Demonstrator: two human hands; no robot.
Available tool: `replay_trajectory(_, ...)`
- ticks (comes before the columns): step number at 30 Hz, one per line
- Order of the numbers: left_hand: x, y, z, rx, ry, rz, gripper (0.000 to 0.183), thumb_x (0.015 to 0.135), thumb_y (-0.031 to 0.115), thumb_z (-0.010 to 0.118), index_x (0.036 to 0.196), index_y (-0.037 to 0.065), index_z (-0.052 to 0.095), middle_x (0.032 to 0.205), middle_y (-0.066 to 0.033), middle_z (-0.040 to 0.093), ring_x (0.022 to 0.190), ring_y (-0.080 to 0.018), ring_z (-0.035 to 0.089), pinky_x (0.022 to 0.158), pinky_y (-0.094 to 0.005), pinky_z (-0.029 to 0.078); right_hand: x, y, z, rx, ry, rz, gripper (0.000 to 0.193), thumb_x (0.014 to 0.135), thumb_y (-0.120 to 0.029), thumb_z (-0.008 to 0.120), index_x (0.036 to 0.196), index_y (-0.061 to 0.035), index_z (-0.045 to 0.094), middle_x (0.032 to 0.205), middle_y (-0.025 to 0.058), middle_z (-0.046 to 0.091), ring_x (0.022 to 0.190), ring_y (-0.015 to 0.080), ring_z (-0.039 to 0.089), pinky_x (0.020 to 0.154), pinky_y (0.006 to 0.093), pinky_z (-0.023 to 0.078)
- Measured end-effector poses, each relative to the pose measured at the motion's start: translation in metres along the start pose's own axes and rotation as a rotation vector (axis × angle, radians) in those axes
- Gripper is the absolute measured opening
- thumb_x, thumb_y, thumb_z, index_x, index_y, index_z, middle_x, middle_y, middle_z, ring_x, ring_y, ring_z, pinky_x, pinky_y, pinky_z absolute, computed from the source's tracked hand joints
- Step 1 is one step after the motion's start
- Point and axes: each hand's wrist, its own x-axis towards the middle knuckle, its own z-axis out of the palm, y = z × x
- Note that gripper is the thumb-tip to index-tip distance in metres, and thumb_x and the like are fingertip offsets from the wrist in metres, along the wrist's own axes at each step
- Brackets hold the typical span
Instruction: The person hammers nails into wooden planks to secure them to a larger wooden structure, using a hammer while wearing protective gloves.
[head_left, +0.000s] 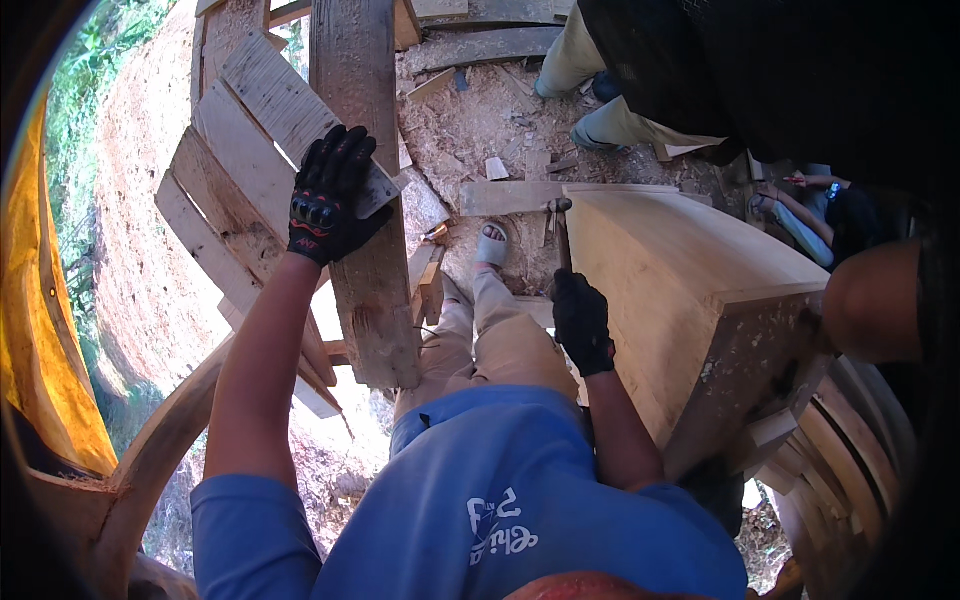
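Observation:
My left hand [335, 195], in a black glove, lies across the end of a pale wooden board [275, 95]. Its fingers bend over the board's far edge, and its thumb points to the right. That board's end rests on a long, thick wooden beam [355, 90] running away from me. In my right hand [582, 318], also black-gloved, is a hammer [561, 235], gripped by the handle with its head pointing away from me. The hammer stands just left of a large pale wooden box-like piece [690, 250] and touches no nail that I can see.
Several slats [215, 200] fan out left of the beam. Wood scraps and sawdust [480, 110] cover the ground. A person in dark clothing [720, 70] stands at the far right, and another person's arm [815, 220] shows beyond the box. Curved wooden pieces [170, 430] flank me.

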Motion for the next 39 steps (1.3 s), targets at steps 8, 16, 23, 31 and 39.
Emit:
replay_trajectory(8, 0.000, 0.005, -0.002, 0.051, 0.041, 0.055, 0.101, 0.075, 0.042, 0.094, 0.161, 0.013, 0.048, 0.167, -0.0143, 0.048, 0.159, -0.0389, 0.039, 0.132, -0.0575, 0.029, -0.044, 0.040, -0.007, 0.001, -0.035, 0.146, 0.039, 0.115, -0.036, 0.053, 0.098, -0.0032, 0.067, 0.087, 0.0195, 0.072, 0.084, 0.0435, 0.071, 0.074, 0.0538, 0.053)
replay_trajectory(16, 0.084, 0.055, -0.021, 0.480, -0.794, -0.001, 0.042, 0.090, 0.045, 0.072, 0.111, 0.010, 0.082, 0.122, -0.0149, 0.077, 0.136, -0.0327, 0.066, 0.131, -0.0557, 0.030, -0.089, -0.032, -0.084, -0.055, 0.147, -0.213, 0.021, 0.112, -0.021, 0.062, 0.100, -0.0040, 0.067, 0.078, 0.0137, 0.067, 0.070, 0.0287, 0.066, 0.067, 0.0410, 0.050)
replay_trajectory(23, 0.095, 0.060, -0.004, 0.494, -0.756, 0.061, 0.036, 0.092, 0.030, 0.066, 0.116, 0.008, 0.082, 0.124, -0.0180, 0.080, 0.122, -0.0363, 0.075, 0.103, -0.0498, 0.060, -0.153, -0.054, -0.139, -0.127, 0.256, -0.164, 0.009, 0.110, -0.011, 0.059, 0.111, -0.0052, 0.066, 0.096, 0.0125, 0.065, 0.082, 0.0343, 0.067, 0.069, 0.0445, 0.053)
replay_trajectory(31, 0.066, 0.055, -0.022, 0.451, -0.614, 0.196, 0.037, 0.090, 0.032, 0.067, 0.111, 0.006, 0.082, 0.116, -0.0216, 0.080, 0.113, -0.0380, 0.077, 0.101, -0.0511, 0.058, -0.172, -0.024, -0.145, -0.206, 0.534, -0.233, 0.016, 0.113, -0.017, 0.059, 0.109, -0.0041, 0.067, 0.088, 0.0160, 0.067, 0.078, 0.0345, 0.067, 0.068, 0.0433, 0.051)
replay_trajectory(39, -0.005, 0.056, 0.008, 0.143, -0.222, 0.206, 0.056, 0.089, 0.016, 0.065, 0.144, 0.004, 0.060, 0.144, -0.0227, 0.063, 0.142, -0.0408, 0.055, 0.127, -0.0547, 0.035, -0.177, -0.036, -0.150, -0.482, 0.490, -0.261, 0.013, 0.114, -0.017, 0.057, 0.108, -0.0086, 0.064, 0.099, 0.0155, 0.066, 0.086, 0.0391, 0.070, 0.067, 0.0451, 0.054)
